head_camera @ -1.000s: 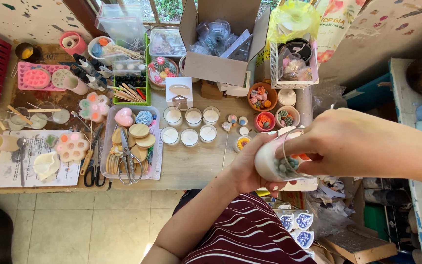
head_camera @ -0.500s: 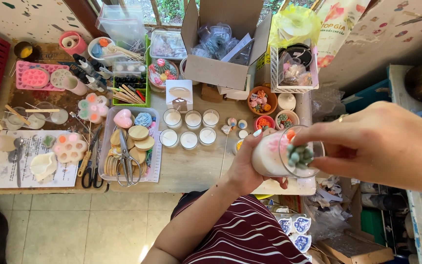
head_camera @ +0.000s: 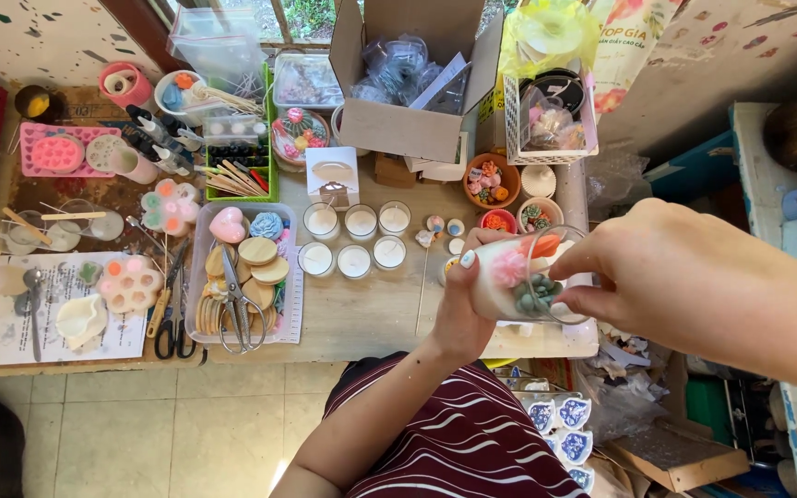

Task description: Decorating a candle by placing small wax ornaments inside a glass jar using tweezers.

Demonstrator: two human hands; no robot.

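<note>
As hands grip, candle glass mouth rightward

Right fingertips hidden inside the glass jar.

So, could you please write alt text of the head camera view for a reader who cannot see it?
The left hand holds a glass candle jar tilted over a crowded craft table, while the right hand sets a small grey-green decoration inside it. Six white candles, scissors and moulds lie behind.
</note>
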